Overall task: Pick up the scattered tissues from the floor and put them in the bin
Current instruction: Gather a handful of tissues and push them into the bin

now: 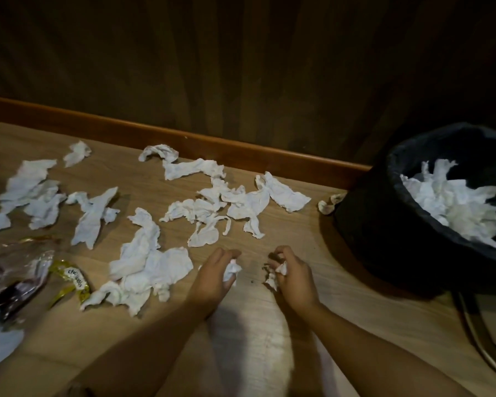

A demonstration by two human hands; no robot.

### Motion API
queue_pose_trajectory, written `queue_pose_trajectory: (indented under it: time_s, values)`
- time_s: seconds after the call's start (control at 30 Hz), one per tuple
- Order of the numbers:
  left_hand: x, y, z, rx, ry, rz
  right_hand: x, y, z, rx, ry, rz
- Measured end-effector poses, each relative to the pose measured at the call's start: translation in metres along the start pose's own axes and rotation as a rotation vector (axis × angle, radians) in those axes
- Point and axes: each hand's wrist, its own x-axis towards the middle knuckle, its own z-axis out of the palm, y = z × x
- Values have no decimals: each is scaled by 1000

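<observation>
While your left hand (212,277) curls around a small crumpled tissue wad (232,271), your right hand (291,275) is closed on another scrap of tissue (276,277), part of which hangs down to the floor (269,325). Both of your hands sit low over the wood-grain floor, close together but apart, with a bare patch of floor between them.

Ahead of your hands the scattered tissues (212,207) lie loose across the floor, up to the orange-brown skirting board (184,141). A bigger crumpled heap (146,270) rests just beside your left hand, and more pieces (32,193) spread out at your far left. One small twisted tissue (330,203) lies against the foot of the bin.

Your bin (384,224) stands to your right, near your right hand, black with a dark liner over its rim, and white tissues (453,202) already fill it. At your lower left you have a yellow wrapper (73,279) and a clear plastic packet (20,276) on the floor, touching the tissues there.
</observation>
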Motion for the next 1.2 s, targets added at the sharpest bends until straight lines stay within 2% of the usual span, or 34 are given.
queue_pose_trajectory:
  time_s: [0.1,0.2,0.3,0.43,0.53,0.67,0.87,0.97,1.07,1.2]
  values:
    - [13,19,-18,5,82,-124,13,-19,-6,-30,83,13]
    - [31,38,-37,-37,172,-170,25,-43,-24,-80,48,-7]
    - [51,71,-60,-195,273,-314,41,-68,-55,-163,11,-74]
    - [80,107,-82,-323,361,-338,62,-101,-119,-208,51,-200]
    - [105,149,-100,-303,371,-214,75,-123,-176,-275,141,-250]
    - [140,222,-119,-310,239,-40,77,-147,-250,-326,315,-329]
    - [164,318,-97,-343,182,232,69,-121,-317,-87,657,-384]
    - [167,353,-67,-433,95,207,59,-92,-329,46,798,-331]
    - [168,378,-29,-479,76,168,49,-62,-335,99,876,-235]
    - [168,387,11,-443,157,162,37,-28,-340,42,892,-158]
